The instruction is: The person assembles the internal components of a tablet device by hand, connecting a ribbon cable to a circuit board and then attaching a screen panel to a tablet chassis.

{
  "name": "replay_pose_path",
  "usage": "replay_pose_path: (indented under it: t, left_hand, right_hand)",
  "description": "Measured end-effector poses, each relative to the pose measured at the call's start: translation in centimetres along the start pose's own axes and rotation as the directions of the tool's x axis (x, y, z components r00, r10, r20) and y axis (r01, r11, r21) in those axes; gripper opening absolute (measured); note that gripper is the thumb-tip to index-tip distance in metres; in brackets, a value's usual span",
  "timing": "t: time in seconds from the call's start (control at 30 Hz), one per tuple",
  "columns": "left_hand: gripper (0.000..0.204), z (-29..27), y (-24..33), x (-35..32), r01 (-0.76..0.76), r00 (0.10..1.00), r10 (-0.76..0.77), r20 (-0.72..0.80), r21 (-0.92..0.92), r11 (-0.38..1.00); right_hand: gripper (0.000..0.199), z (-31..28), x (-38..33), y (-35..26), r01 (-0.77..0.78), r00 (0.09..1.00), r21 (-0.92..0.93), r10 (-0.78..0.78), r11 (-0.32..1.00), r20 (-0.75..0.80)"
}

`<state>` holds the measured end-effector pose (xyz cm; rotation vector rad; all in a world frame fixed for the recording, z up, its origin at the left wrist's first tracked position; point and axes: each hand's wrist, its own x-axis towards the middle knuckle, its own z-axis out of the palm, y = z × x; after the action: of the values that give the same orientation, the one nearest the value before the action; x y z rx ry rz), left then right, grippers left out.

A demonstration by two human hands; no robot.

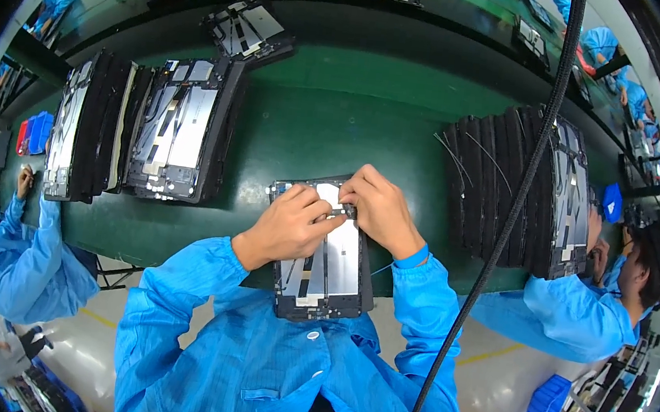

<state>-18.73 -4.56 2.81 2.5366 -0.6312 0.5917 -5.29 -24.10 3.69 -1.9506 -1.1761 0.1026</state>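
Green tabletop spreads across my view, and I see people in blue on both sides of the opened tablet, my landmark. It lies in front of the wearer, its lower end reaching past the tabletop's near edge. Over its upper part, the left hand has its fingers curled, and the right hand bunches its fingertips close by; I can't tell whether either grips anything. Left of it stand stacked tablets; right of it, another row.
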Motion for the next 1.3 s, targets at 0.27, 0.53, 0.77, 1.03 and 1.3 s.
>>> replay_pose_path:
  t: [0.27, 0.53, 0.77, 1.03, 1.3]
  left_hand:
    - [0.039, -0.8, 0.0, 0.5, -0.057, 0.995, 0.049, 0.087, 0.095, 0.994]
    - [0.038, -1.6, -0.6, 1.4, -0.262, 0.948, 0.210, 0.241, 0.210, 0.942]
    - [0.053, -0.8, -0.8, 0.1, -0.232, 0.966, 0.201, 0.162, 0.202, 0.952]
    - [0.060, -0.7, -1.1, 0.5, -0.127, 0.987, 0.125, 0.105, 0.012, 0.992]
    - [0.051, -0.7, -0.9, 0.9, -0.171, 0.979, 0.159, 0.131, 0.088, 0.981]
  right_hand:
    - [0.017, -0.2, 0.0, -0.2, 0.017, 1.000, -0.034, -0.017, 0.999, -0.003]
    - [0.015, -0.2, 0.4, 0.2, 0.080, 0.997, -0.070, -0.080, 0.994, 0.004]
    - [0.012, 0.0, 0.6, 0.3, 0.065, 0.997, -0.006, -0.065, 0.998, 0.039]
    - [0.012, 0.1, 0.6, 0.4, 0.039, 0.999, 0.065, -0.041, 0.997, 0.022]
    - [0.012, -0.2, 0.6, 0.2, 0.036, 0.999, 0.017, -0.037, 0.999, 0.024]
